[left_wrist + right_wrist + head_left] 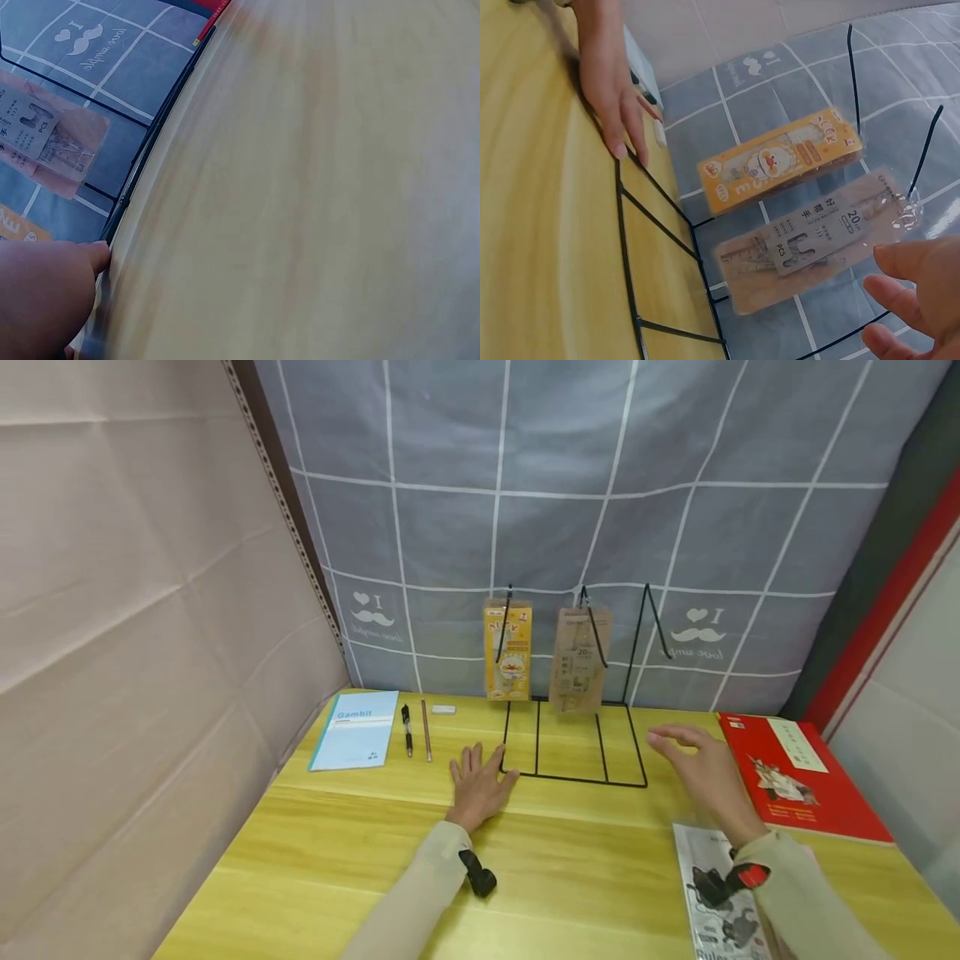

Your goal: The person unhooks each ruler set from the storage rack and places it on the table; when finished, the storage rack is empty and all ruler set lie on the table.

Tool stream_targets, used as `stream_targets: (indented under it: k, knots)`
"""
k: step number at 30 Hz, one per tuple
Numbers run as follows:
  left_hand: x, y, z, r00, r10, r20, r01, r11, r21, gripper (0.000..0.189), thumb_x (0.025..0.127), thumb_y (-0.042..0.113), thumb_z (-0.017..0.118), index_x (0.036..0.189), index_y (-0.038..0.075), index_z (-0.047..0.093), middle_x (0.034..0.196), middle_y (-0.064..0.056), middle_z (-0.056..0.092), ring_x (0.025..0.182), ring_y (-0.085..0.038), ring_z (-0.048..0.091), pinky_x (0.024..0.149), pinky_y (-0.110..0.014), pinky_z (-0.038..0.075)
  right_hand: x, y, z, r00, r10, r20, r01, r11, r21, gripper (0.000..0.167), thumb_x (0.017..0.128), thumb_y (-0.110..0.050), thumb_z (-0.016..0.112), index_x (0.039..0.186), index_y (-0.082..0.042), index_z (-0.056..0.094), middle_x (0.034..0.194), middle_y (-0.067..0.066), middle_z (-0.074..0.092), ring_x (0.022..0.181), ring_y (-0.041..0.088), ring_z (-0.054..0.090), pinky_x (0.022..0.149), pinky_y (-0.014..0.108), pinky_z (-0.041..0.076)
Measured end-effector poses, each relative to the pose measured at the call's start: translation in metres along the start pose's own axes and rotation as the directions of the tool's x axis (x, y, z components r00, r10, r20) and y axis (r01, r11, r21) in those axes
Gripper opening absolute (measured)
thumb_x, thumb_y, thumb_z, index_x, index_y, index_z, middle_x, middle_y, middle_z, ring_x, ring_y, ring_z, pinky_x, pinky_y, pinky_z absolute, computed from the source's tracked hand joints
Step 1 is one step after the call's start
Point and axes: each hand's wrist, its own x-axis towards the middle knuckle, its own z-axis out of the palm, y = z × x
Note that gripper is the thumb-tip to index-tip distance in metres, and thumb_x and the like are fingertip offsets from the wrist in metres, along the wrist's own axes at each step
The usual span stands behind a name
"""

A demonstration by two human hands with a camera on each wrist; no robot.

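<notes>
A black wire display rack (570,779) with three upright hooks stands at the back of the wooden table. From its left hook hangs a yellow-orange boxed package (517,681). A clear pack with a brownish backing (573,681), marked 20 cm, hangs on the middle hook. Nothing hangs on the right hook (658,622). My left hand (480,789) lies spread at the rack's front left corner, its fingers and thumb touching the frame. My right hand (705,768) is raised just right of the rack, fingers loosely bent and holding nothing.
A light blue notebook (356,731), a black pen (407,731), a pencil (427,731) and a white eraser (443,710) lie at the left. At the right are a red book (795,777) and, partly under my right forearm, a cat-printed packet (708,868).
</notes>
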Motion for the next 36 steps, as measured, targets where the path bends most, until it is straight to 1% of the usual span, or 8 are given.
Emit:
stream_targets:
  k: [5, 9, 12, 16, 20, 22, 27, 36]
  knots:
    - [0.000, 0.000, 0.002, 1.000, -0.008, 0.001, 0.008, 1.000, 0.009, 0.063, 0.109, 0.052, 0.044, 0.162, 0.019, 0.038, 0.168, -0.028, 0.021, 0.158, -0.051, 0.010, 0.123, -0.075, 0.002, 0.032, -0.006, 0.010, 0.999, 0.052, 0.014, -0.053, 0.997, 0.048, 0.066, 0.102, -0.059, 0.056, 0.142, -0.008, 0.064, 0.157, 0.024, 0.048, 0.139, 0.046, 0.045, 0.105, 0.063, 0.046]
    - [0.000, 0.000, 0.002, 1.000, -0.004, 0.001, 0.004, 1.000, 0.016, 0.063, 0.109, 0.052, 0.043, 0.162, 0.019, 0.039, 0.168, -0.028, 0.022, 0.158, -0.052, 0.010, 0.122, -0.075, 0.003, 0.054, -0.012, 0.018, 0.995, 0.090, 0.035, -0.093, 0.991, 0.093, 0.073, 0.099, -0.066, 0.055, 0.145, -0.011, 0.062, 0.160, 0.021, 0.044, 0.146, 0.045, 0.040, 0.113, 0.065, 0.039]
    - [0.001, 0.000, 0.001, 1.000, 0.004, -0.001, -0.004, 1.000, 0.023, 0.063, 0.109, 0.051, 0.044, 0.161, 0.017, 0.039, 0.167, -0.029, 0.023, 0.157, -0.053, 0.011, 0.121, -0.076, 0.004, 0.070, -0.015, 0.023, 0.998, 0.065, 0.016, -0.066, 0.991, 0.114, 0.071, 0.099, -0.066, 0.056, 0.145, -0.012, 0.062, 0.159, 0.021, 0.045, 0.145, 0.044, 0.042, 0.113, 0.065, 0.038]
    - [0.001, 0.001, -0.001, 1.000, 0.003, 0.002, -0.003, 1.000, 0.015, 0.062, 0.109, 0.049, 0.045, 0.161, 0.016, 0.039, 0.167, -0.029, 0.023, 0.157, -0.052, 0.011, 0.121, -0.076, 0.003, 0.092, -0.019, 0.028, 0.999, 0.030, -0.037, -0.025, 0.992, 0.126, 0.060, 0.102, -0.056, 0.059, 0.143, -0.012, 0.064, 0.157, 0.020, 0.047, 0.137, 0.043, 0.049, 0.105, 0.061, 0.045]
    - [0.001, 0.001, -0.002, 1.000, -0.008, 0.010, 0.008, 1.000, 0.000, 0.061, 0.109, 0.048, 0.045, 0.162, 0.018, 0.038, 0.168, -0.029, 0.020, 0.158, -0.052, 0.008, 0.122, -0.075, 0.001, 0.111, -0.021, 0.032, 0.997, -0.008, -0.080, 0.016, 0.994, 0.105, 0.057, 0.102, -0.053, 0.060, 0.140, -0.011, 0.066, 0.152, 0.020, 0.053, 0.118, 0.042, 0.057, 0.092, 0.052, 0.047]
    - [0.001, 0.001, -0.002, 1.000, -0.010, 0.006, 0.010, 1.000, -0.002, 0.060, 0.109, 0.047, 0.046, 0.162, 0.017, 0.039, 0.168, -0.029, 0.021, 0.158, -0.052, 0.008, 0.122, -0.075, 0.000, 0.118, -0.022, 0.033, 0.995, -0.037, -0.092, 0.046, 0.995, 0.094, 0.058, 0.103, -0.054, 0.059, 0.140, -0.011, 0.067, 0.151, 0.020, 0.055, 0.118, 0.042, 0.057, 0.092, 0.053, 0.047]
    - [0.001, 0.001, 0.000, 1.000, -0.012, -0.003, 0.012, 1.000, -0.011, 0.061, 0.109, 0.047, 0.047, 0.161, 0.017, 0.040, 0.168, -0.029, 0.021, 0.158, -0.051, 0.009, 0.122, -0.075, 0.001, 0.131, -0.025, 0.033, 0.993, -0.079, -0.085, 0.087, 0.992, 0.094, 0.057, 0.104, -0.053, 0.057, 0.140, -0.011, 0.067, 0.154, 0.019, 0.054, 0.140, 0.042, 0.049, 0.108, 0.062, 0.044]
    - [0.002, -0.001, 0.000, 1.000, -0.008, -0.001, 0.008, 1.000, -0.028, 0.060, 0.109, 0.045, 0.047, 0.161, 0.016, 0.039, 0.168, -0.029, 0.020, 0.158, -0.052, 0.007, 0.123, -0.073, -0.001, 0.141, -0.038, 0.036, 0.998, -0.025, -0.056, 0.030, 0.995, 0.097, 0.055, 0.105, -0.049, 0.056, 0.143, -0.010, 0.063, 0.155, 0.019, 0.052, 0.135, 0.040, 0.050, 0.103, 0.059, 0.047]
